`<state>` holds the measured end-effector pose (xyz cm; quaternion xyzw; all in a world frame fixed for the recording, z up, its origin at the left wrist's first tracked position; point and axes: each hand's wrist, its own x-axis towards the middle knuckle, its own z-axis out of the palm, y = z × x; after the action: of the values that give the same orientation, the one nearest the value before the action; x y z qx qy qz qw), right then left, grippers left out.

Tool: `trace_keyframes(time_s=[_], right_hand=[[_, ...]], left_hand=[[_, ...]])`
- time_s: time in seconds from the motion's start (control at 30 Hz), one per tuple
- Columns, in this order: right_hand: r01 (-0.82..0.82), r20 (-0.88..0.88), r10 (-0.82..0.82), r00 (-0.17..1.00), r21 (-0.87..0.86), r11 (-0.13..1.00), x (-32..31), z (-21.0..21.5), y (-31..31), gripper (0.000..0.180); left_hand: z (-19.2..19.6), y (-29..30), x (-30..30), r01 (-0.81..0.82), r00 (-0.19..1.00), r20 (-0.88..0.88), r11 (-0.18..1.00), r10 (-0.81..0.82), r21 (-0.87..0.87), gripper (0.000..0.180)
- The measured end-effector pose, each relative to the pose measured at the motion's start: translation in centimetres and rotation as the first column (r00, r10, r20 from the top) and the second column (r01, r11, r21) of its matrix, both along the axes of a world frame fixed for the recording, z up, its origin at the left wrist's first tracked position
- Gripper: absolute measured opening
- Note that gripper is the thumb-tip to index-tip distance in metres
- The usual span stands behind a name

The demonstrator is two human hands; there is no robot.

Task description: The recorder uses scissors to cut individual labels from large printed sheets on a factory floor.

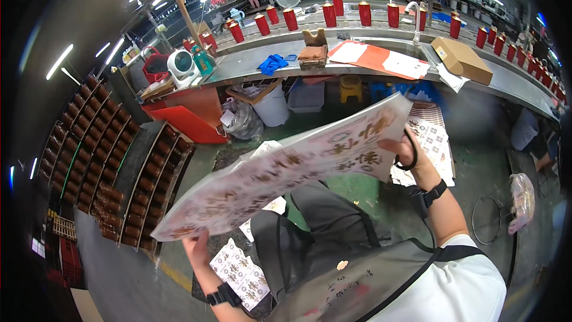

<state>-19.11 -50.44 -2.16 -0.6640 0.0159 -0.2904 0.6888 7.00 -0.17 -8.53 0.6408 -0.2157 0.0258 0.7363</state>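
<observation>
A large whitish sheet printed with brown-gold characters (280,170) stretches at a slant in front of me, held between both hands. My left hand (196,247) grips its lower left corner, the fingers partly hidden by the sheet. At the upper right end, my right hand (400,146) pinches the edge. A black loop handle (412,152), like that of scissors, hangs around the right hand's fingers; its blades cannot be made out. Cut pieces of printed sheet (235,271) lie beside my left forearm. A pile of similar printed sheets (430,143) lies beyond my right hand.
A metal counter (238,67) curves across the back, bearing red bottles (329,15), a cardboard box (462,59), a blue cloth (274,64) and a white fan (182,67). Under it stands a white bin (271,106). Racks of brown jars (146,185) stand at left.
</observation>
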Motion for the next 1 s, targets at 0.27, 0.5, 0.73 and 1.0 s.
trace_keyframes(time_s=[0.27,0.5,0.73,1.0], right_hand=[[-0.209,-0.167,0.159,0.973,-0.344,0.915,5.0,-6.5,2.7,0.043],[0.018,-0.253,-0.025,0.967,-0.028,0.999,8.3,-6.2,3.3,0.038],[0.103,-0.143,-0.109,0.984,-0.048,0.993,10.0,-3.8,-2.1,0.036],[-0.32,-0.435,0.267,0.86,-0.051,0.946,-0.3,-1.4,3.8,0.036]], left_hand=[[-8.4,2.5,-2.8,0.059,0.941,-0.337,0.971,0.023,0.231,0.051],[-8.7,1.8,-0.8,-0.073,0.979,-0.152,0.934,0.134,0.349,0.034],[-2.9,2.3,-0.5,0.026,0.964,-0.267,0.99,0.012,0.14,0.03],[-2.8,3.7,-2.9,-0.102,0.933,-0.358,0.979,0.033,-0.176,0.036]])
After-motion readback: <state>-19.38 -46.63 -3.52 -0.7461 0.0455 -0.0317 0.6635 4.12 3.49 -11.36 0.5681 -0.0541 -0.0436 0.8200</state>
